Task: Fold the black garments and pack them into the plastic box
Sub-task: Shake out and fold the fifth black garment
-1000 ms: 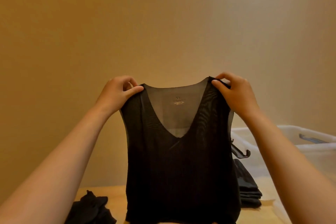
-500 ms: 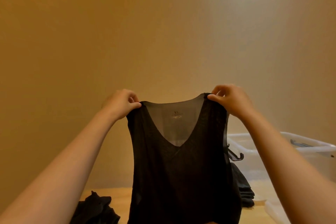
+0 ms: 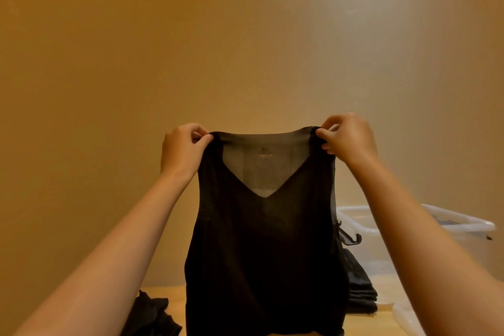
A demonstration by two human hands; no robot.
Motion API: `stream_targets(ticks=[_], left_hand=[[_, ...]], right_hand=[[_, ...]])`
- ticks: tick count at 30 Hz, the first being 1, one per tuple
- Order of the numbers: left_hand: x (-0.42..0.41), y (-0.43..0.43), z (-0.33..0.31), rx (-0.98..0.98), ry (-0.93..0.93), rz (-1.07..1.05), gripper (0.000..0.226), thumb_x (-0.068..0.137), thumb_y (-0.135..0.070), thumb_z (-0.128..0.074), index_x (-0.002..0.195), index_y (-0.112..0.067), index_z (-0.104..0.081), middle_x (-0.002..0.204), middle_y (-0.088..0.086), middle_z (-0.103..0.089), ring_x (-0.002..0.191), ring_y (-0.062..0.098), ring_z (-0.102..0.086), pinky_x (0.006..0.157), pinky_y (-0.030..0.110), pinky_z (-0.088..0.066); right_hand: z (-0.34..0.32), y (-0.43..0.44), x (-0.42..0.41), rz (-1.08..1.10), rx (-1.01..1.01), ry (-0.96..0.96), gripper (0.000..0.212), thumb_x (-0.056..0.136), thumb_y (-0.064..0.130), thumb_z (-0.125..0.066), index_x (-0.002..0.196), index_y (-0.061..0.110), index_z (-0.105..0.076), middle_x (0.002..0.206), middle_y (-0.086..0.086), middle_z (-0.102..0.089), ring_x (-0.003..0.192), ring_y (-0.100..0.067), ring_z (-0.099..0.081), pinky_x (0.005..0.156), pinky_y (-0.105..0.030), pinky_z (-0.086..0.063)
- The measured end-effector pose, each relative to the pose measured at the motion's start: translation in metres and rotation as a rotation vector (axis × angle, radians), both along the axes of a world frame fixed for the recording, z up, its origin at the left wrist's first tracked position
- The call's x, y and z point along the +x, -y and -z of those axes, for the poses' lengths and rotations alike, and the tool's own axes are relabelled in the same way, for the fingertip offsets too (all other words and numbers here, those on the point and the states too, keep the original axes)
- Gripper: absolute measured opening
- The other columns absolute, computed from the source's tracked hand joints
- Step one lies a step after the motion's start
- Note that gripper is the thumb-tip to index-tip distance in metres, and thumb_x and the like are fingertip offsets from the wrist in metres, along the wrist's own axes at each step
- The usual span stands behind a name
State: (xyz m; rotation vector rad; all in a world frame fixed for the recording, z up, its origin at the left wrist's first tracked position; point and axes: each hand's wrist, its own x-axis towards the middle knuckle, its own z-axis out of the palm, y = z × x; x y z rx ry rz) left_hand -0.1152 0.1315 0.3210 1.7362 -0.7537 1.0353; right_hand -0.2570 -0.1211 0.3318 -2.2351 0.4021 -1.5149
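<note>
I hold a black V-neck sleeveless top [image 3: 264, 262] upright in front of me, hanging flat with its hem near the wooden table [image 3: 177, 297]. My left hand [image 3: 181, 151] pinches its left shoulder and my right hand [image 3: 347, 138] pinches its right shoulder. A clear plastic box [image 3: 452, 222] stands open at the right behind my right arm. A stack of folded dark garments [image 3: 360, 284] lies beside the box, partly hidden by the top. A crumpled black garment [image 3: 151, 314] lies on the table at lower left.
A plain tan wall [image 3: 245, 49] fills the background close behind the table. A black hanger hook [image 3: 351, 239] shows next to the box's near wall. The box's clear lid [image 3: 409, 319] lies at the lower right.
My hands have spread apart, stretching the top's shoulders wider and pulling the neckline flatter. The hands sit lower in the view than a second ago, and more of the box shows.
</note>
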Motion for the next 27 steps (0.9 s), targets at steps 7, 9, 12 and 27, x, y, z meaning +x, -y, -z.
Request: stream_targets(ticks=[7, 9, 12, 27], left_hand=[[-0.015, 0.0, -0.014, -0.121, 0.173, 0.099, 0.018, 0.093, -0.012, -0.062, 0.11, -0.011, -0.069, 0.107, -0.002, -0.066, 0.1, 0.011, -0.064, 0.083, 0.011, -0.046], [-0.023, 0.0, -0.023, -0.131, 0.24, 0.124, 0.026, 0.093, -0.009, -0.062, 0.119, -0.011, -0.065, 0.12, -0.002, -0.063, 0.111, 0.011, -0.06, 0.094, 0.015, -0.046], [-0.037, -0.002, -0.038, -0.1, 0.363, 0.105, 0.039, 0.09, 0.0, -0.062, 0.128, -0.009, -0.058, 0.134, 0.003, -0.057, 0.125, 0.013, -0.053, 0.108, 0.027, -0.043], [-0.082, -0.015, -0.073, -0.062, 0.568, -0.189, 0.063, 0.099, -0.025, -0.052, 0.152, -0.005, -0.024, 0.163, 0.005, -0.006, 0.15, 0.019, -0.008, 0.11, 0.01, -0.012]], right_hand=[[-0.006, -0.015, -0.01, 0.002, -0.094, 0.332, 0.018, 0.096, 0.022, -0.058, 0.1, 0.009, -0.07, 0.096, -0.008, -0.07, 0.086, -0.021, -0.064, 0.074, -0.032, -0.05], [-0.012, -0.019, -0.015, -0.015, -0.128, 0.431, 0.019, 0.097, 0.02, -0.055, 0.101, 0.008, -0.069, 0.095, -0.009, -0.069, 0.086, -0.021, -0.063, 0.075, -0.033, -0.05], [-0.024, -0.027, -0.024, -0.056, -0.185, 0.555, 0.02, 0.097, 0.011, -0.05, 0.106, 0.005, -0.067, 0.103, -0.01, -0.068, 0.094, -0.02, -0.062, 0.082, -0.022, -0.048], [-0.061, -0.058, -0.053, 0.04, -0.426, 0.634, 0.051, 0.092, 0.0, -0.044, 0.142, 0.009, -0.042, 0.153, -0.009, -0.035, 0.144, -0.03, -0.026, 0.121, -0.034, -0.008]])
